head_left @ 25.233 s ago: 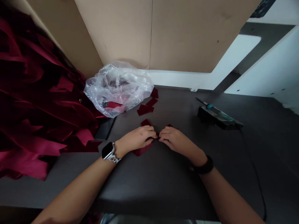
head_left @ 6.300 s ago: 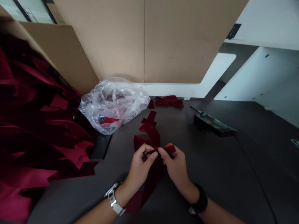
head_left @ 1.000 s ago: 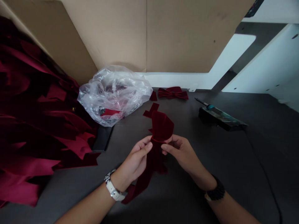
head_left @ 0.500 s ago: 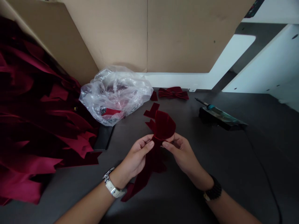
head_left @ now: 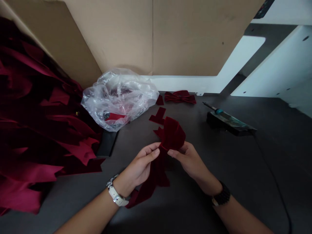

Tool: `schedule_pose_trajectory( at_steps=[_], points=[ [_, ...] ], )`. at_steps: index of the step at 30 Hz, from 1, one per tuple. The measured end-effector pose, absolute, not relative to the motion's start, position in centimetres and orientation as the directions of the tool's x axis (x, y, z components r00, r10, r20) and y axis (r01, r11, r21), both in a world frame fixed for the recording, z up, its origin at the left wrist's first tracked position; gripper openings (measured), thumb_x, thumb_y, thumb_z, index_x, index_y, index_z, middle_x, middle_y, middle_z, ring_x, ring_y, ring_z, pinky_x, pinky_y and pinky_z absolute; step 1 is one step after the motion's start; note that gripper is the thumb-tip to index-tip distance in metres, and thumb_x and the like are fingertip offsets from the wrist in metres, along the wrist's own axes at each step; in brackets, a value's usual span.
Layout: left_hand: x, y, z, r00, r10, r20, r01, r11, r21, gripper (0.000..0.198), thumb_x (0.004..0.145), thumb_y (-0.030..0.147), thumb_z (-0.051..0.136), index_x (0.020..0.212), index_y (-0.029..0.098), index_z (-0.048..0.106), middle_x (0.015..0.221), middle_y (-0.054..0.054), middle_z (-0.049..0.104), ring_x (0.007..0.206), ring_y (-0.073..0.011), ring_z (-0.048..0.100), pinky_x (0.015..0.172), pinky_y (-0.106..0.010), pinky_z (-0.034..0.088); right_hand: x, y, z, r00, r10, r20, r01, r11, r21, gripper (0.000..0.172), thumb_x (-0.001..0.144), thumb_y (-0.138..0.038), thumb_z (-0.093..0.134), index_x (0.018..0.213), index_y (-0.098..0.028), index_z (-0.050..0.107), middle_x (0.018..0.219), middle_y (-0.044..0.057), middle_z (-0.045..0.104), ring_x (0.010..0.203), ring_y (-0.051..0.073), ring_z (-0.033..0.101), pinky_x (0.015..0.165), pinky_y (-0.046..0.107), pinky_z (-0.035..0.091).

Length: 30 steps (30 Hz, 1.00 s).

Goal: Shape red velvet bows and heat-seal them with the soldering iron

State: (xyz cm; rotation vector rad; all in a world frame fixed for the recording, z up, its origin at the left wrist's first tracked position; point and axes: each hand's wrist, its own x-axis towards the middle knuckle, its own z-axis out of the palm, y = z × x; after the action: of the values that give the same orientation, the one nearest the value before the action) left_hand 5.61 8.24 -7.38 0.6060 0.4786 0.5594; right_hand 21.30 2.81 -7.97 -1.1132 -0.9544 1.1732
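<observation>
Velvet ribbon (head_left: 172,134) bunched between both hands (head_left: 139,162) (head_left: 188,161), well inside desk edges (head_left: 268,156).

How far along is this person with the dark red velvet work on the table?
Done: a dark red velvet bow looks finished near the back of the table. In hand: the left hand and right hand pinch a looped dark red velvet ribbon, its long tail hanging down. Left: flat cut velvet pieces lie loose nearby, and a large heap of crimson velvet pieces sits to the left.
</observation>
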Motion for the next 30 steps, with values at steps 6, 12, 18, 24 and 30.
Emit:
schedule_pose_trajectory(
  at_steps=[6,12,18,24,30],
  points=[
    [5.1,8.5,-7.4,0.776,0.535,-0.335,-0.282,0.769,0.574,0.03,0.064,0.022,0.085,0.09,0.014,0.074,0.084,-0.004,0.072,0.074,-0.0099,0.062,0.079,-0.02,0.048,21.8,2.8,-7.8,0.114,0.993,0.038,-0.163,0.056,-0.985,0.017,0.072,-0.032,0.077,0.076,-0.019,0.067,0.074,0.0,0.068,0.067,0.013,0.06,0.068,0.025,0.05],
    [4.8,8.7,-7.6,0.822,0.437,-0.366,-0.212,0.83,0.516,0.029,0.06,0.021,0.087,0.084,0.012,0.073,0.078,-0.003,0.071,0.07,-0.0091,0.062,0.071,-0.018,0.048,21.8,2.7,-9.0,0.092,0.995,0.039,-0.211,0.057,-0.976,0.02,0.069,-0.029,0.081,0.079,-0.019,0.066,0.076,0.0,0.067,0.068,0.012,0.06,0.068,0.025,0.05],
    [4.5,8.8,-8.1,0.875,0.323,-0.36,-0.143,0.884,0.446,0.031,0.062,0.023,0.085,0.086,0.01,0.069,0.075,-0.003,0.068,0.067,-0.0096,0.062,0.065,-0.019,0.047,21.5,2.4,-9.4,-0.015,1.0,-0.014,-0.289,-0.018,-0.957,0.035,0.07,-0.034,0.081,0.1,-0.023,0.067,0.099,0.004,0.068,0.085,0.017,0.063,0.08,0.032,0.052],
    [4.6,8.0,-8.6,0.956,0.173,-0.238,-0.072,0.922,0.38,0.032,0.069,0.028,0.08,0.091,0.011,0.065,0.078,-0.005,0.067,0.067,-0.0112,0.063,0.062,-0.02,0.046,20.9,2.0,-8.7,-0.124,0.992,0.032,-0.365,-0.015,-0.931,0.033,0.075,-0.043,0.076,0.099,-0.021,0.07,0.089,0.005,0.068,0.073,0.016,0.063,0.066,0.029,0.054],
    [5.1,9.2,-8.0,0.836,0.446,-0.321,-0.158,0.755,0.636,0.019,0.078,0.026,0.07,0.092,0.014,0.067,0.084,-0.005,0.067,0.075,-0.0138,0.063,0.074,-0.025,0.048,22.1,1.9,-7.6,-0.044,0.994,0.102,-0.398,0.076,-0.914,0.029,0.08,-0.046,0.071,0.086,-0.019,0.068,0.071,0.002,0.065,0.062,0.013,0.06,0.061,0.026,0.051]
  ],
)
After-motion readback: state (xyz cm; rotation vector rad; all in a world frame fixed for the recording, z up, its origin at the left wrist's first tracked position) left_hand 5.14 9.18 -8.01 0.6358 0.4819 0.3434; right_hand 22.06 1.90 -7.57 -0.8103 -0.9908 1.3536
